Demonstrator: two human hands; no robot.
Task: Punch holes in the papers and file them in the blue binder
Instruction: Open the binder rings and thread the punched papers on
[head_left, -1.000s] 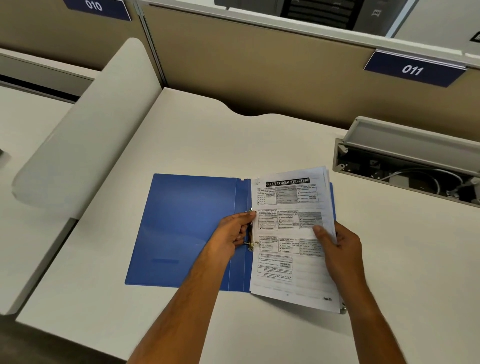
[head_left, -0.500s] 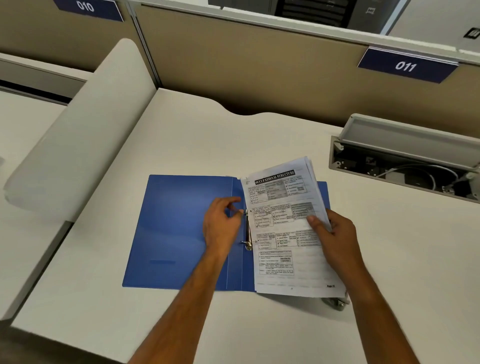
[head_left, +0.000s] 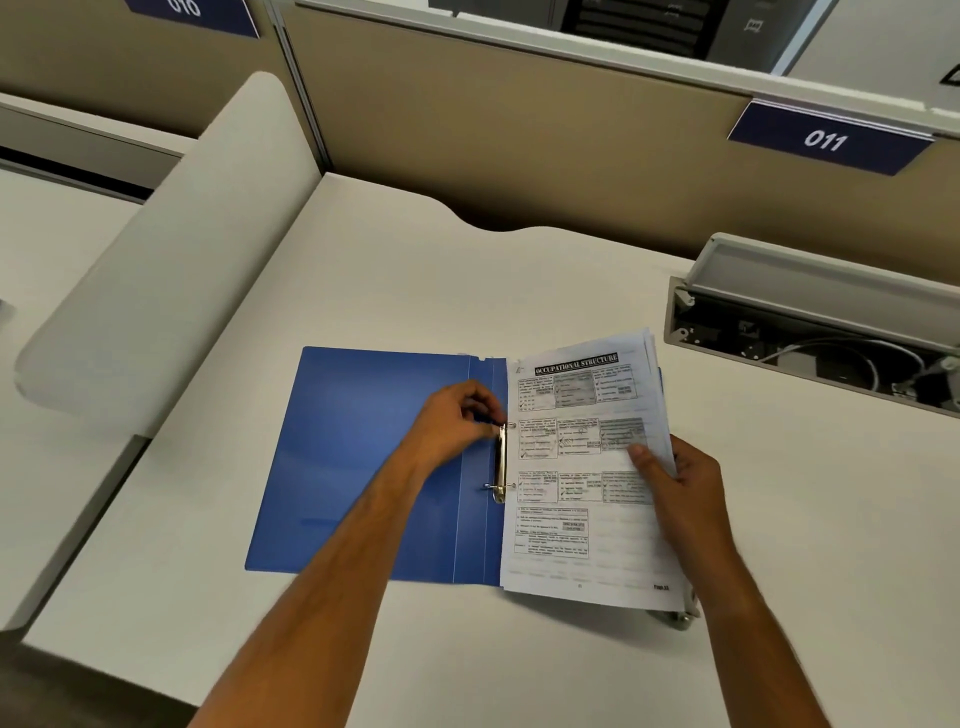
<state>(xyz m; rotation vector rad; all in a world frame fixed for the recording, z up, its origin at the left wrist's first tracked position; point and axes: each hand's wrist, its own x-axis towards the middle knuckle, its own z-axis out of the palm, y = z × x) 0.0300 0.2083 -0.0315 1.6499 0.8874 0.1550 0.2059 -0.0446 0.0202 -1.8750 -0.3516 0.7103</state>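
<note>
The blue binder (head_left: 363, 457) lies open flat on the desk, its metal ring clip (head_left: 500, 464) on the spine. A stack of printed papers (head_left: 582, 530) headed "Occupational Structure" lies over the binder's right half. My left hand (head_left: 457, 423) is curled over the spine, fingertips pinching the top of the ring clip. My right hand (head_left: 680, 483) grips the right edge of the papers, thumb on top, lifting that edge a little. A metal object (head_left: 675, 618), probably the hole punch, pokes out from under the papers' lower right corner.
The white desk (head_left: 389, 291) is bounded by a beige partition (head_left: 519, 135) behind and a white side panel (head_left: 145, 280) on the left. An open cable tray (head_left: 810, 332) with wires sits at the right rear. The near desk edge runs below my forearms.
My left hand slid from the papers' left edge onto the ring clip's top. My right hand shifted the stack slightly so its holes sit by the rings.
</note>
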